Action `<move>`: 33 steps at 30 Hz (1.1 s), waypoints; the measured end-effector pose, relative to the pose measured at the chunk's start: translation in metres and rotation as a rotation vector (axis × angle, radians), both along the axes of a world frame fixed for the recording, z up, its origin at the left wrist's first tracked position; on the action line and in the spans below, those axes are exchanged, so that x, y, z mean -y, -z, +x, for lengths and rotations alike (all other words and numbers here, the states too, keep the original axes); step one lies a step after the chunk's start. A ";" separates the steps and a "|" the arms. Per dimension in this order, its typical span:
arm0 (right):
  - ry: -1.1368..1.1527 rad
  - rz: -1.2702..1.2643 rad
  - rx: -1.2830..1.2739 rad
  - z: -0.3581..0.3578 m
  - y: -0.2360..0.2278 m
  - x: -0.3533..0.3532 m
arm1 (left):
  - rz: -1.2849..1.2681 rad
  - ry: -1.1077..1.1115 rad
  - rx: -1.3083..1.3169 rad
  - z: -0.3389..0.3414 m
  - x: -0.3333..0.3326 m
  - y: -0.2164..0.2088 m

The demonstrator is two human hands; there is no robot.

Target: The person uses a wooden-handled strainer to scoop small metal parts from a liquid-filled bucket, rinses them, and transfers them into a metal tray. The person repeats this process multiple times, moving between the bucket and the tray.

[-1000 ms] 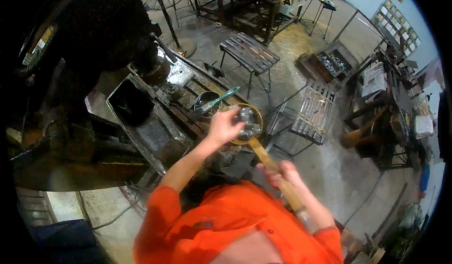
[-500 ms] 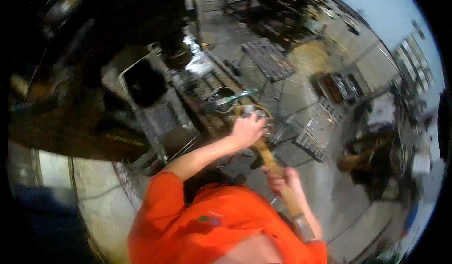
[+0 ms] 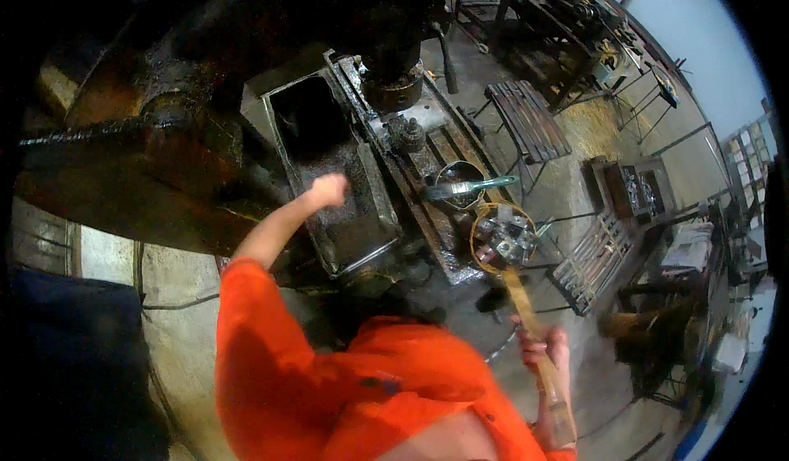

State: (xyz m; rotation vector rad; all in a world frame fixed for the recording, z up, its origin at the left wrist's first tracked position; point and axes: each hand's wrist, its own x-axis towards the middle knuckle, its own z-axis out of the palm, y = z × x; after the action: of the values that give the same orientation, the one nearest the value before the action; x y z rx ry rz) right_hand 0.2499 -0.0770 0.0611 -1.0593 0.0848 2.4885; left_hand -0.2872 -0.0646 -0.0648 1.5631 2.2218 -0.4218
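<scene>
My left hand (image 3: 330,190) is a closed, slightly blurred fist above a dark metal trough (image 3: 362,229); whatever it holds, if anything, is hidden. At the lower right, my right hand (image 3: 552,348) wraps round a long flat wooden handle (image 3: 526,309). The handle's far end meets a round yellow-rimmed container (image 3: 475,246) full of small metal blocks (image 3: 508,235). Beside that container stands a round pot (image 3: 457,173) with a green-handled brush (image 3: 472,186) lying across its top.
A slotted machine table (image 3: 440,235) carries a small round metal fixture (image 3: 405,136) under a dark spindle (image 3: 394,91). To the right stand a slatted stand (image 3: 530,124), a rack of bars (image 3: 596,268) and a box of metal parts (image 3: 633,190).
My left hand has gone from the container of metal blocks leftward to above the trough. My right hand keeps hold of the wooden handle. The view has shifted, so surroundings appear further right.
</scene>
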 end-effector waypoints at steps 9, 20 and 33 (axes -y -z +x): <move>0.112 0.051 0.081 -0.013 -0.011 0.011 | -0.586 0.426 0.357 0.041 -0.020 0.094; 0.154 -0.026 0.027 -0.010 0.000 0.014 | -0.349 0.114 0.312 -0.012 -0.050 0.124; -0.280 0.119 0.342 0.000 -0.041 0.018 | 0.382 -0.275 0.256 -0.059 -0.070 -0.006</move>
State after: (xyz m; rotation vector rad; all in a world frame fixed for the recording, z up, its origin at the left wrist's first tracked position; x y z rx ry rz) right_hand 0.2496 -0.0946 0.1022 -1.5138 -0.3310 2.4681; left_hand -0.3459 0.0052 -0.0584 1.3559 2.3546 0.2825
